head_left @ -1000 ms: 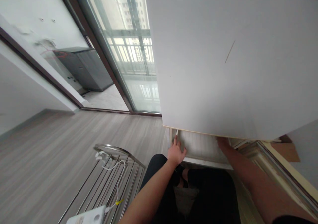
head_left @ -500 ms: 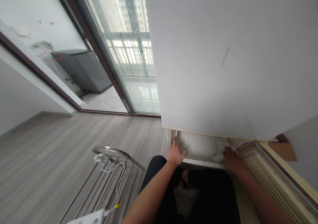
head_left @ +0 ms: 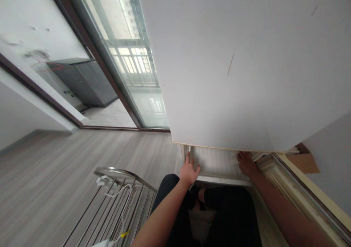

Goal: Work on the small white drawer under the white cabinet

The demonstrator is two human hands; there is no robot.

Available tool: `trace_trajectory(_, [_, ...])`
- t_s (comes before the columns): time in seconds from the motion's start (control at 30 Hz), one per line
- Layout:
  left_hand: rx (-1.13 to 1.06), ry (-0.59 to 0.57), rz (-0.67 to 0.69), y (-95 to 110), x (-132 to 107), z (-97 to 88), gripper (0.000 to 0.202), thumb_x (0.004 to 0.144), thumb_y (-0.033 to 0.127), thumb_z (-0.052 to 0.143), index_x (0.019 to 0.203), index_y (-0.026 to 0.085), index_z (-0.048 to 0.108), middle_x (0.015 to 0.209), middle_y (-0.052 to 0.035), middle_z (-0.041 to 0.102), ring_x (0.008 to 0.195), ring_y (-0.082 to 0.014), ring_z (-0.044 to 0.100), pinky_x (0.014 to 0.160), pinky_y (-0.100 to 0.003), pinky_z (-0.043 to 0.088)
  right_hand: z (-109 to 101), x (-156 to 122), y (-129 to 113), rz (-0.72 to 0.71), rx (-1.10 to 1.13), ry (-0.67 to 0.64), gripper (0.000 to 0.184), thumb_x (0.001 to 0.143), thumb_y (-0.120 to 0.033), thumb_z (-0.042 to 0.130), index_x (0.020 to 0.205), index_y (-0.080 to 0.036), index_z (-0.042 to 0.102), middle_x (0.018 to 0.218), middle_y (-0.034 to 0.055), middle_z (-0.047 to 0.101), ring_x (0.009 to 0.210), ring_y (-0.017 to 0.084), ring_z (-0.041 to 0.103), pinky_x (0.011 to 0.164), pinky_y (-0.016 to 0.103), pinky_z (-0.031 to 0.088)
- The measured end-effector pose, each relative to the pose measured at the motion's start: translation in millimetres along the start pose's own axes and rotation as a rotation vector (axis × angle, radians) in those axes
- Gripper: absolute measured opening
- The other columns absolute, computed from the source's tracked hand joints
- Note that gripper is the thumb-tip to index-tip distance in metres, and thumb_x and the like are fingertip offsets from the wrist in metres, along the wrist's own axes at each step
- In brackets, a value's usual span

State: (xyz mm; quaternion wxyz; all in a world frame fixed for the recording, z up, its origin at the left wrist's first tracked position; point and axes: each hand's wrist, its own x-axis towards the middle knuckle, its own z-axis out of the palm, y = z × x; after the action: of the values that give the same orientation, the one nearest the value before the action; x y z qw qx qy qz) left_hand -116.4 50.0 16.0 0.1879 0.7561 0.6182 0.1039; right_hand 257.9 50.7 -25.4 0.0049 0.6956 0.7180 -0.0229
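Fingers spread, the left hand [head_left: 189,172] rests against the left side of a pale, wood-grained open drawer [head_left: 215,163] just below a smooth white surface [head_left: 241,64]; the right hand [head_left: 246,163] bends at the drawer's right end, its grip unclear.

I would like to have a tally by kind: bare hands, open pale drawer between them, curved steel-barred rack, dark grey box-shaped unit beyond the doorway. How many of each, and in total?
Bare hands: 2 (left hand, right hand)
Open pale drawer: 1
Steel-barred rack: 1
Dark grey box-shaped unit: 1
Total: 5
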Motion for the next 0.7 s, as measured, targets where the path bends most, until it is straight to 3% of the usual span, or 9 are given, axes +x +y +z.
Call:
trace_trajectory(0.1, [0.002,0.007,0.003,0.2,0.0,-0.4,0.043,0.101,0.045,0.052,0.129,0.016,0.065,0.178,-0.0135,0.021,0.136,-0.0324,0.061,0.105,-0.041,0.055,-11.6,1.8,-9.2,0.06,-0.068,-0.044,0.06,0.086,-0.007,0.038,0.138,0.005,0.066,0.151,0.0274,0.055,0.148,0.039,0.042,0.13,0.053,0.025])
trace_trajectory(0.23, [0.01,-0.01,-0.007,3.1,0.4,-5.1,0.042,0.101,0.045,0.051,0.128,0.015,0.066,0.178,-0.0147,0.02,0.136,-0.0338,0.061,0.104,-0.043,0.056,-23.4,0.5,-12.6,-0.003,-0.075,-0.157,0.051,0.088,-0.008,0.044,0.13,0.0,0.072,0.156,0.0257,0.051,0.157,0.035,0.032,0.133,0.052,0.013])
trace_trajectory(0.3, [0.009,-0.02,-0.005,4.1,0.8,-6.9,0.043,0.101,0.045,0.051,0.128,0.015,0.066,0.178,-0.0148,0.019,0.135,-0.0337,0.062,0.103,-0.043,0.056,-25.0,-5.3,-10.6,-0.008,-0.033,-0.244,0.052,0.09,-0.01,0.046,0.136,-0.002,0.069,0.158,0.0248,0.051,0.16,0.032,0.029,0.134,0.052,0.01])
trace_trajectory(0.4, [0.015,-0.019,-0.003,4.1,1.6,-6.9,0.042,0.101,0.045,0.05,0.127,0.016,0.067,0.178,-0.0142,0.02,0.133,-0.0332,0.062,0.102,-0.043,0.057,-20.2,-29.9,-7.8,0.104,0.171,-0.289,0.06,0.093,-0.012,0.042,0.151,-0.001,0.057,0.167,0.0223,0.037,0.161,0.026,0.03,0.134,0.046,0.019])
trace_trajectory(0.5, [0.024,-0.003,-0.005,2.8,2.3,-4.7,0.042,0.102,0.045,0.049,0.126,0.017,0.067,0.177,-0.0138,0.022,0.132,-0.0332,0.063,0.102,-0.043,0.056,-9.0,-76.4,-13.8,0.232,0.356,-0.049,0.067,0.093,-0.016,0.035,0.157,-0.002,0.048,0.175,0.0179,0.02,0.163,0.022,0.022,0.133,0.039,0.024])
trace_trajectory(0.6, [0.018,0.007,0.007,1.2,3.1,-2.4,0.042,0.102,0.045,0.049,0.126,0.016,0.067,0.177,-0.014,0.021,0.133,-0.0337,0.062,0.102,-0.044,0.056,6.5,-132.1,-35.1,0.378,0.469,0.282,0.073,0.091,-0.02,0.028,0.161,-0.002,0.038,0.174,0.0178,0.026,0.163,0.021,0.022,0.133,0.041,0.024])
trace_trajectory(0.7, [0.017,0.012,0.023,0.1,3.7,-1.2,0.041,0.101,0.045,0.05,0.125,0.016,0.067,0.178,-0.0141,0.02,0.133,-0.0342,0.063,0.102,-0.043,0.057,26.2,-173.8,-66.8,0.472,0.514,0.427,0.079,0.088,-0.023,0.025,0.164,-0.004,0.028,0.176,0.0138,0.018,0.165,0.022,0.013,0.134,0.043,0.02])
